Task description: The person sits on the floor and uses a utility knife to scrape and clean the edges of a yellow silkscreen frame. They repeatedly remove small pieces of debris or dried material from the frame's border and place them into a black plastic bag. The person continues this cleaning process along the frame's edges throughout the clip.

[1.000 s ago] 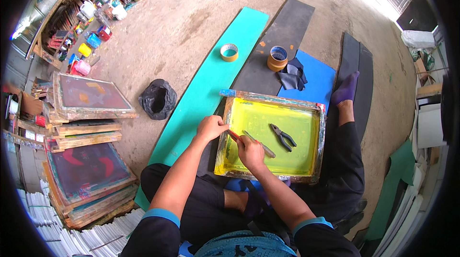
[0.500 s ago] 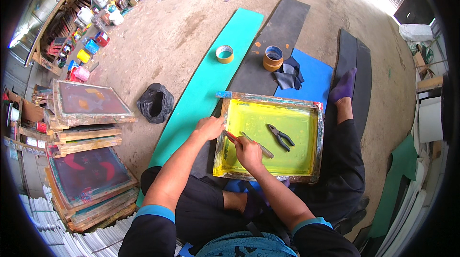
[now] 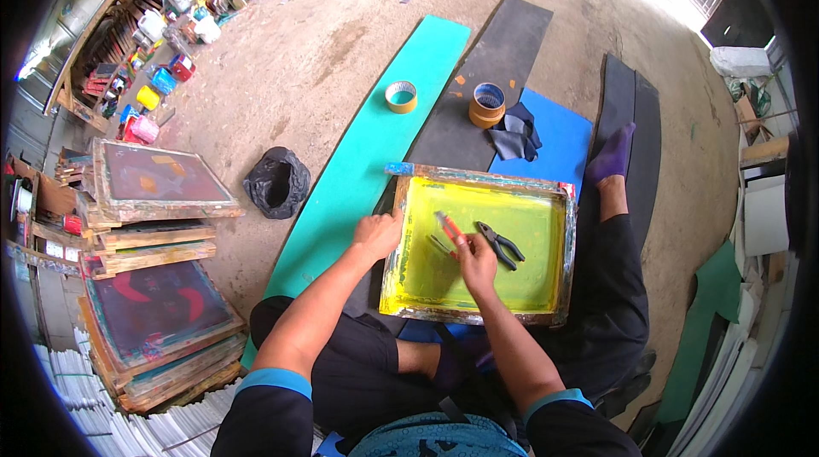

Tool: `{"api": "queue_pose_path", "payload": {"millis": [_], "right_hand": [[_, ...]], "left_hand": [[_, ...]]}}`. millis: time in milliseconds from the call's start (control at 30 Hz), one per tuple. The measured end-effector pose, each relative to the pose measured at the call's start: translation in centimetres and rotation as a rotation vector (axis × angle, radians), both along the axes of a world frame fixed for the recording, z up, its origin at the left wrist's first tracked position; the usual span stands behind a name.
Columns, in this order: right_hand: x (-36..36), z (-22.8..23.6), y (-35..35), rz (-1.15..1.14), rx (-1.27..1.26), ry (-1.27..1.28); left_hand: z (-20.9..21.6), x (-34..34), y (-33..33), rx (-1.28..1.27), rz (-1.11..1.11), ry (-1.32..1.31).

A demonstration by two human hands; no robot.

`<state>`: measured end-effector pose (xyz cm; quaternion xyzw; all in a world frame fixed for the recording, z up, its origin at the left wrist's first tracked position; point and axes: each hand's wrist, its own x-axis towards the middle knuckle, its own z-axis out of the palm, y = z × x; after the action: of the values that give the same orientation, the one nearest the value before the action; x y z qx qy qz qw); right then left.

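A screen-printing frame (image 3: 478, 315) with yellow-stained mesh lies across my lap, its wooden rails caked with old paint. My left hand (image 3: 376, 234) is closed at the left rail, with its fingertips on the wood. Above the mesh, my right hand (image 3: 478, 263) grips a red utility knife (image 3: 452, 226), its tip pointing up and left. Black-handled pliers (image 3: 501, 245) rest on the mesh just beside that hand. A slim tool, apparently a screwdriver (image 3: 441, 245), also lies there, its handle hidden behind my right hand.
Tape rolls stand on the green mat (image 3: 354, 167) and the dark mat (image 3: 512, 35), near a dark cloth (image 3: 517, 133). A black plastic bag (image 3: 277, 183) sits left of the mats. Stacked screen frames (image 3: 162, 308) rise at the left; paint containers (image 3: 164, 80) line the far left.
My right hand has lifted the utility knife off the left rail and moved right, over the mesh near the pliers. My left hand stays at the rail.
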<state>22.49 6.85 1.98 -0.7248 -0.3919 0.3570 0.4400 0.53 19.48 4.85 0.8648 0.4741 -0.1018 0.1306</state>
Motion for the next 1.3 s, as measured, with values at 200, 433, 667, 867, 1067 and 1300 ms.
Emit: {"api": "queue_pose_path", "payload": {"millis": [200, 433, 667, 867, 1067, 1300], "right_hand": [[3.0, 1.2, 4.3, -0.049, -0.043, 0.479], [5.5, 1.0, 10.9, 0.041, 0.019, 0.477], [9.0, -2.0, 19.0, 0.235, 0.183, -0.210], [9.9, -3.0, 21.3, 0.194, 0.062, -0.625], [6.5, -1.3, 19.9, 0.062, 0.207, -0.871], [-1.8, 0.4, 14.1, 0.881, 0.375, -0.620]], "left_hand": [[-0.9, -0.2, -0.3, -0.083, 0.160, -0.136], [-2.5, -1.2, -0.9, -0.083, 0.290, -0.385], [-4.7, -2.8, -0.6, -0.142, 0.325, -0.667], [-5.3, -2.6, -1.1, -0.119, 0.332, -0.791], [-6.1, -2.9, -1.7, -0.098, 0.382, -0.838], [-6.7, -2.7, -2.1, -0.040, 0.384, -0.893]]}}
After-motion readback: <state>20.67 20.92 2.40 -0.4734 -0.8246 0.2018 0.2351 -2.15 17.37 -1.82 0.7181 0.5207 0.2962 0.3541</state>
